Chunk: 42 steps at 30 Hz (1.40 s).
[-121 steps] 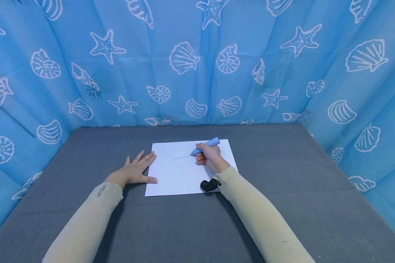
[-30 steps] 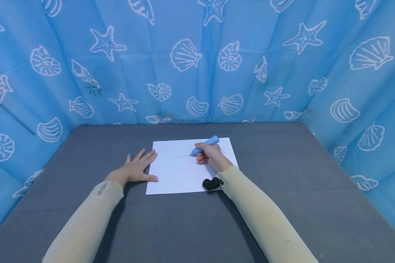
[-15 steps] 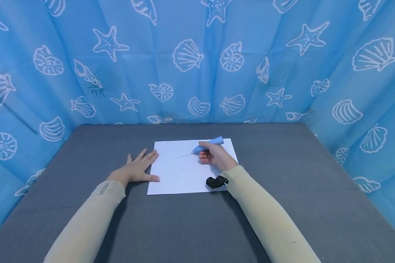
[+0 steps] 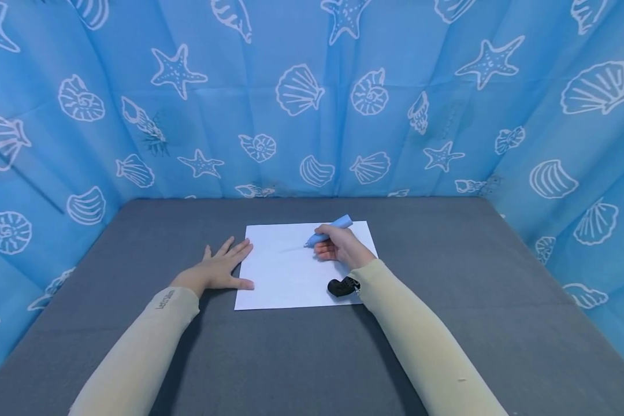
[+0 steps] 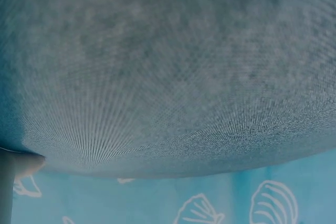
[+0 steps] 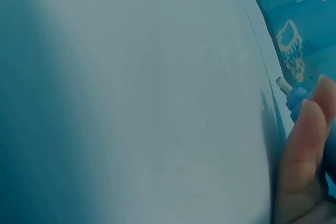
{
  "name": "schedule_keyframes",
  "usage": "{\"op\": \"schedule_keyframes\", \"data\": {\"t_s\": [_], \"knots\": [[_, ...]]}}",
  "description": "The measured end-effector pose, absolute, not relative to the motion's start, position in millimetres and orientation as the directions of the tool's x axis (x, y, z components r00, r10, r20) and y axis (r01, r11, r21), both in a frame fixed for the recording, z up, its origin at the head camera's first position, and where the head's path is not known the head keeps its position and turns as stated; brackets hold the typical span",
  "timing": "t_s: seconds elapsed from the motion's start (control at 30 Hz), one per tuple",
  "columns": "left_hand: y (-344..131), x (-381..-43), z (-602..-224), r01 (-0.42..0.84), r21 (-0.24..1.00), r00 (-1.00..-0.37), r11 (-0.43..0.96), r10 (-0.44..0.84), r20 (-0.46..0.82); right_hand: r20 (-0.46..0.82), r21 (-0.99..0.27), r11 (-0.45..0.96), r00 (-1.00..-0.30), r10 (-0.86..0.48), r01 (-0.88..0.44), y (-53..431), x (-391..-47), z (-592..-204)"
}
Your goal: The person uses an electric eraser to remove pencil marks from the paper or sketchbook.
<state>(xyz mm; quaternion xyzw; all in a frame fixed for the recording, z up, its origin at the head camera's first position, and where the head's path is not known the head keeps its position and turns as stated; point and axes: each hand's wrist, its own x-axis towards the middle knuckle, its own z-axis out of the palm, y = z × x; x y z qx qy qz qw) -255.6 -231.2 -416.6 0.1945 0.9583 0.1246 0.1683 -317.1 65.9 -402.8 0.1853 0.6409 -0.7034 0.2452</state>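
A sheet of white paper (image 4: 281, 283) lies on the grey cloth. My left hand (image 4: 215, 271) rests flat at its left edge, fingers spread, thumb and fingertips over the border. My right hand (image 4: 340, 245) pinches a thick light-blue pen (image 4: 343, 222) above the upper right part of the sheet. The pen slants, its tip low at the right end of a faint thin line (image 4: 291, 250). In the right wrist view, the pen's pale nib (image 6: 283, 85) points at the paper, and fingers (image 6: 304, 145) cover much of its barrel.
A black wrist device (image 4: 341, 287) sits under my right wrist, over the paper's lower right corner. Grey cloth (image 4: 291, 364) covers the table all around. Blue curtains (image 4: 213, 115) with shell and starfish prints hang behind and at both sides.
Half a second ago the pen tip stood slightly farther up; now it is back down by the line's right end. The left hand keeps its place on the paper. The head view has shifted slightly.
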Motion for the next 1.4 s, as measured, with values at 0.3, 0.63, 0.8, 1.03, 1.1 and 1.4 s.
{"op": "schedule_keyframes", "data": {"t_s": [0.3,0.63,0.8,1.03,1.1,1.4], "knots": [[-231.6,-254.8,-417.8,0.326,0.303,-0.871,0.895,0.410,-0.273,-0.573,-0.817,-0.019,-0.815,-0.086,0.576,60.4,-316.4,-403.2],[-231.4,-258.1,-420.8,0.330,0.293,-0.871,0.897,0.409,-0.272,-0.573,-0.819,0.006,-0.815,-0.083,0.574,60.5,-315.6,-402.4],[-229.6,-255.2,-417.2,0.331,0.307,-0.872,0.892,0.414,-0.263,-0.578,-0.815,-0.027,-0.815,-0.053,0.579,59.9,-316.5,-403.8],[-231.8,-254.6,-414.9,0.336,0.279,-0.874,0.900,0.408,-0.264,-0.566,-0.824,-0.002,-0.823,-0.049,0.567,57.3,-316.3,-404.5],[-231.7,-254.8,-413.7,0.341,0.270,-0.871,0.901,0.411,-0.271,-0.562,-0.826,-0.017,-0.826,-0.040,0.563,56.5,-316.1,-405.1],[-212.6,-244.7,-401.3,0.325,0.265,-0.885,0.908,0.391,-0.253,-0.549,-0.834,-0.029,-0.835,-0.045,0.550,59.8,-312.6,-406.1]]}}
